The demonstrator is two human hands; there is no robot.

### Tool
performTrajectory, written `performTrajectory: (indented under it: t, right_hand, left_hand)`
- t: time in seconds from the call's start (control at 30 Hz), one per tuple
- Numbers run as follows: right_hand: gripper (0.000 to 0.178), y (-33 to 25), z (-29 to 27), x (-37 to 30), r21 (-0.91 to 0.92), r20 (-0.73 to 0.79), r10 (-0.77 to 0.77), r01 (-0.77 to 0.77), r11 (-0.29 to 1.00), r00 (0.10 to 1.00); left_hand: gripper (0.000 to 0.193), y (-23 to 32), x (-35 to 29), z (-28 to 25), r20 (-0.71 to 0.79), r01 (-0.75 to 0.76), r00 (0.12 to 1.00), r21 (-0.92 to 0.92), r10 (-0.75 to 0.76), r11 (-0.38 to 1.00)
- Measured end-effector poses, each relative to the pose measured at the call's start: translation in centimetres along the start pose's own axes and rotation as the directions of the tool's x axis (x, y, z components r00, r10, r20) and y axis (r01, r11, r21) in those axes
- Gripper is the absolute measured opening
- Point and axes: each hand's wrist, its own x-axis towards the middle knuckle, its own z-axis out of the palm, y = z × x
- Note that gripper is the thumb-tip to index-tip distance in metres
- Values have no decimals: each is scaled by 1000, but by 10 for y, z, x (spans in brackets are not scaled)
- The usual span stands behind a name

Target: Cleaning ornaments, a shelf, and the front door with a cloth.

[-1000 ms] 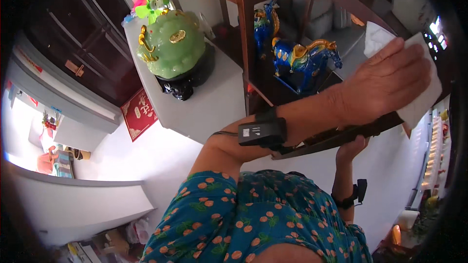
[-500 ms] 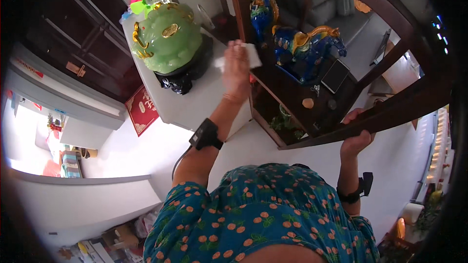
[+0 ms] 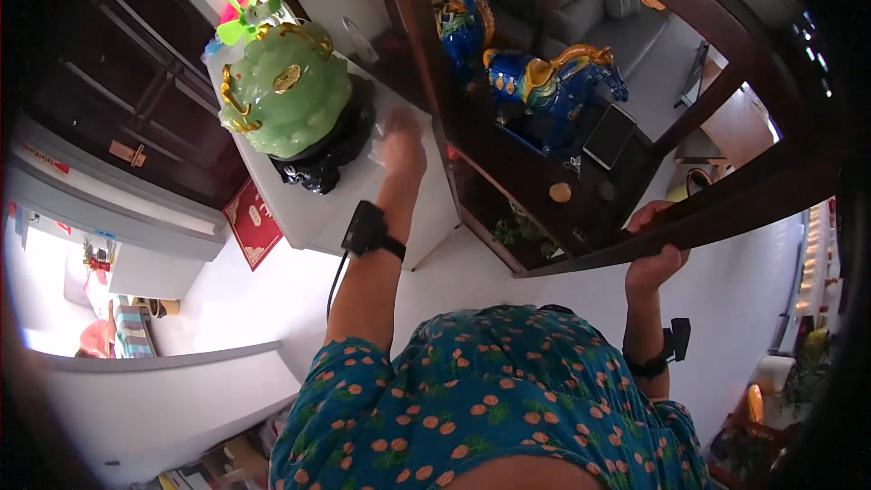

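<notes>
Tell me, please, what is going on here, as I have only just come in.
A person's left hand is at the top of the white cabinet, beside the green ornament on its black base. That hand is blurred, so what it may be holding is unclear. The right hand grips the edge of the dark wooden shelf. A blue horse figurine stands on the shelf, with a second horse beyond it.
</notes>
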Motion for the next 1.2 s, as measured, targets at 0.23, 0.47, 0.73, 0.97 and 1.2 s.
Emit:
performTrajectory:
  t: [0.23, 0.47, 0.73, 0.97, 1.2]
  right_hand:
    - [58, 7, -1, -2, 19, 78, -38, 36, 999, 996]
    - [51, 9, -8, -3, 70, 58, -8, 4, 998, 998]
    - [46, 12, -11, -1, 64, 97, -34, 28, 998, 995]
    - [51, 14, -9, -1, 35, 11, 1, -2, 999, 1000]
    - [48, 21, -15, -1, 44, 86, -8, 4, 999, 996]
  left_hand:
    - [34, -66, 49, 48, -42, -28, 998, 222, 38, 975]
    - [40, -18, 66, 10, 337, 36, 928, 339, -157, 940]
    - [47, -24, 5, 1, 129, 24, 992, -83, -13, 996]
    - [41, -23, -62, -37, -18, -89, 996, 44, 90, 995]
    - [50, -56, -127, -77, -51, -138, 989, 54, 141, 989]
